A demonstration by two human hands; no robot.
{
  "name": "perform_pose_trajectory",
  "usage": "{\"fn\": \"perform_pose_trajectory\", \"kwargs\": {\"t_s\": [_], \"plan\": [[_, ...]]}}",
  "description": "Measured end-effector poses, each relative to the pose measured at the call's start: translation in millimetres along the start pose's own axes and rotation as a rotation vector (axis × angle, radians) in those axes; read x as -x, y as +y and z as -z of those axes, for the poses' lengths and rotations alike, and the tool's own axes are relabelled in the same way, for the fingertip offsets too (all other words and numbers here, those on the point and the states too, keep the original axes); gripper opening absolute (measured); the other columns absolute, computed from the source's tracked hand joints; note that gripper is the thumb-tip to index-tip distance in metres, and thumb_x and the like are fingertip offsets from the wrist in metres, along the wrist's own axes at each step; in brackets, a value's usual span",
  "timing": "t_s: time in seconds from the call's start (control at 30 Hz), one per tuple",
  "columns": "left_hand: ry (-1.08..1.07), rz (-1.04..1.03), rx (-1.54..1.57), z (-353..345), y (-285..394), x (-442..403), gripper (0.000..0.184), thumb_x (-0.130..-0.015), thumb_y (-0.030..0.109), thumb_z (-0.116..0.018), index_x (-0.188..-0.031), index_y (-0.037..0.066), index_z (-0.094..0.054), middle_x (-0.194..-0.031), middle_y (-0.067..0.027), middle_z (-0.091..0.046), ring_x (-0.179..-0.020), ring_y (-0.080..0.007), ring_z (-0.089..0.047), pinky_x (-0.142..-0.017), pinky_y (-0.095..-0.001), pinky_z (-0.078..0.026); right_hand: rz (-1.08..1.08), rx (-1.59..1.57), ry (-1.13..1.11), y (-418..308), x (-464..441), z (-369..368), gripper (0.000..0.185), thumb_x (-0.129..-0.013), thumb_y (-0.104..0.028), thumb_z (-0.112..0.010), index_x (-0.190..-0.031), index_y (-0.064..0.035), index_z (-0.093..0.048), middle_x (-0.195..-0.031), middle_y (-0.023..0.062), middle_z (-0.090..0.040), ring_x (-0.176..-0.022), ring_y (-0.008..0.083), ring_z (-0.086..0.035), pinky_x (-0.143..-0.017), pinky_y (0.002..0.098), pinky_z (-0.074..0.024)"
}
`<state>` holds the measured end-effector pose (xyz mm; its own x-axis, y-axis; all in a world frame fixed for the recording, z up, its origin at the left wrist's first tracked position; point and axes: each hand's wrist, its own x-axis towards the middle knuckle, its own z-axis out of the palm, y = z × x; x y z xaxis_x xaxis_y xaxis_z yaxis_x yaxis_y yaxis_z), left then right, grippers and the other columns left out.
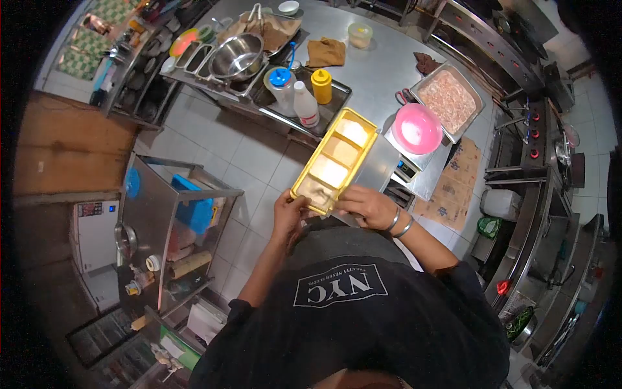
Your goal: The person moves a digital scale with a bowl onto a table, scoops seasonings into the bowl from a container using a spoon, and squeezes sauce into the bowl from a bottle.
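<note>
Steel worktable (389,61) stands across the upper part of the view, over a floor of pale tiles (251,175). Before its near edge, close to the person's body, is a long yellow container (317,153) with four compartments, held in the air with its far end near the dark tray (340,102) that sits at this edge. Three compartments carry pale powder or fine crumbs; the nearest one has a lumpy, whitish content. To my judgement, the container is stiff plastic and not very heavy, but the loose filling can slide or spill if it tilts, and a dusty rim may be a little slippery. It is best taken by both side walls, low and level. The left hand (291,212) holds the near left corner in a narrow pinch, thumb by the rim. The right hand (367,205) has its fingers bent and close together, holding the near right side; what its thumb does, and whether fingers support the underside, I cannot tell. Beyond the container, the yellow squeeze bottle (321,86) and the white bottle (305,106) stand on the dark tray; to its right, the pink bowl (418,129) sits on a scale (405,170).
</note>
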<state>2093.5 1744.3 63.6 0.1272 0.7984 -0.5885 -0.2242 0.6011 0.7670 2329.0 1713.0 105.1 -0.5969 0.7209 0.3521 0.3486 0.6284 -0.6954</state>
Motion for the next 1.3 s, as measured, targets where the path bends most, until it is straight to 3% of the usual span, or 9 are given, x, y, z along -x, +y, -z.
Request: {"fn": "perform_pose_trajectory", "kwargs": {"t_s": [0.3,0.4,0.47,0.5,0.57,0.67,0.87,0.97,1.3], "plan": [[-0.001,-0.016,-0.006,-7,3,7,0.016,-0.081,-0.008,-0.056,-0.098,-0.007,-0.057,-0.09,-0.0173,-0.065,-0.072,-0.0264,-0.07,-0.062,-0.0368,-0.065,-0.034,0.055,-0.004,2,3,10,0.023,-0.076,-0.004,-0.067,-0.098,-0.0029,-0.06,-0.09,0.012,-0.057,-0.09,0.0314,-0.058,-0.078,0.0398,-0.05],[0.016,-0.05,-0.026,-9,1,8,0.017,-0.081,-0.009,-0.057,-0.098,-0.007,-0.057,-0.092,-0.0185,-0.066,-0.073,-0.0268,-0.071,-0.061,-0.0359,-0.065,-0.195,0.016,0.072,5,11,3,0.015,-0.081,-0.004,-0.064,-0.096,-0.0014,-0.063,-0.087,0.014,-0.06,-0.086,0.0346,-0.059,-0.077,0.0388,-0.0503],[0.024,-0.07,-0.027,-9,-2,8,0.017,-0.081,-0.008,-0.057,-0.098,-0.007,-0.057,-0.092,-0.0191,-0.066,-0.073,-0.0267,-0.071,-0.061,-0.0352,-0.065,-0.359,-0.056,0.393,8,17,-8,0.008,-0.089,-0.005,-0.062,-0.091,-0.0001,-0.068,-0.083,0.0144,-0.064,-0.081,0.0295,-0.064,-0.072,0.0339,-0.0504],[0.027,-0.081,-0.039,-9,-3,6,0.017,-0.081,-0.008,-0.057,-0.098,-0.007,-0.056,-0.092,-0.019,-0.066,-0.073,-0.0261,-0.071,-0.061,-0.0343,-0.064,-0.359,-0.054,0.393,10,19,-12,0.008,-0.089,-0.005,-0.062,-0.091,-0.0001,-0.068,-0.083,0.0144,-0.064,-0.081,0.0295,-0.064,-0.072,0.0339,-0.0504],[0.03,-0.088,-0.05,-10,-8,7,0.018,-0.081,-0.008,-0.058,-0.098,-0.007,-0.056,-0.092,-0.0188,-0.066,-0.073,-0.0256,-0.071,-0.061,-0.0333,-0.064,-0.643,-0.257,0.476,15,25,-22,0.021,-0.097,-0.016,-0.059,-0.093,0.002,-0.069,-0.086,0.0105,-0.069,-0.078,0.0192,-0.065,-0.071,0.0303,-0.0511],[0.034,-0.153,-0.027,-13,-12,5,0.017,-0.081,-0.006,-0.059,-0.098,-0.007,-0.056,-0.093,-0.0181,-0.065,-0.073,-0.0245,-0.07,-0.06,-0.0317,-0.064,-0.699,-0.322,0.531,30,34,-39,0.031,-0.1,-0.024,-0.057,-0.093,0.0028,-0.07,-0.085,0.0052,-0.069,-0.074,0.0108,-0.062,-0.068,0.0272,-0.051],[0.038,-0.165,-0.05,-16,-21,-3,0.017,-0.081,-0.005,-0.06,-0.098,-0.006,-0.057,-0.094,-0.0165,-0.064,-0.075,-0.0229,-0.07,-0.06,-0.032,-0.064,-0.884,-0.517,0.63,22,35,-53,0.033,-0.101,-0.024,-0.056,-0.094,0.0044,-0.072,-0.079,0.0057,-0.067,-0.069,0.0098,-0.059,-0.063,0.025,-0.049],[0.042,-0.191,-0.058,-21,-23,-6,0.017,-0.081,-0.005,-0.06,-0.098,-0.006,-0.057,-0.095,-0.0164,-0.064,-0.075,-0.0226,-0.069,-0.06,-0.0325,-0.064,-0.886,-0.832,0.768,27,36,-66,0.034,-0.101,-0.023,-0.055,-0.097,0.0069,-0.07,-0.079,0.0056,-0.067,-0.068,0.01,-0.058,-0.062,0.0253,-0.0486],[0.034,-0.03,0.027,-31,-21,-11,0.015,-0.082,-0.007,-0.057,-0.098,-0.006,-0.056,-0.093,-0.0163,-0.064,-0.074,-0.0252,-0.07,-0.061,-0.0345,-0.064,-0.896,-0.904,0.89,29,45,-50,0.033,-0.101,-0.022,-0.055,-0.099,0.0076,-0.068,-0.081,0.0068,-0.066,-0.067,0.0114,-0.058,-0.062,0.0253,-0.0485]]}}
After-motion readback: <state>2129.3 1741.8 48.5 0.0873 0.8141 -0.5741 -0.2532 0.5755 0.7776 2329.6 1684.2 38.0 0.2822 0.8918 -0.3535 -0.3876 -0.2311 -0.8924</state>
